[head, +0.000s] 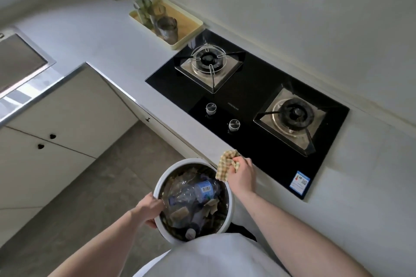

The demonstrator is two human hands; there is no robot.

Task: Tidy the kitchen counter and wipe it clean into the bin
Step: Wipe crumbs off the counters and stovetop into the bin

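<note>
Bin (pixel 228 213), rim gripped by left hand (pixel 149 210), sat low-center against counter edge (pixel 198 148); right hand (pixel 242 174) clutched checked cloth (pixel 226 165).

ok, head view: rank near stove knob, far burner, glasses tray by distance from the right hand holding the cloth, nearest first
From the right hand:
1. Near stove knob, just beyond the hand on the hob's front edge.
2. Far burner, further back, left end of the hob.
3. Glasses tray, past the hob by the wall.

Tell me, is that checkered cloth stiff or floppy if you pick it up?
Probably floppy: the checkered cloth bunches in the right hand and its loose end droops over the bin rim. It looks thin, so likely light.
</note>
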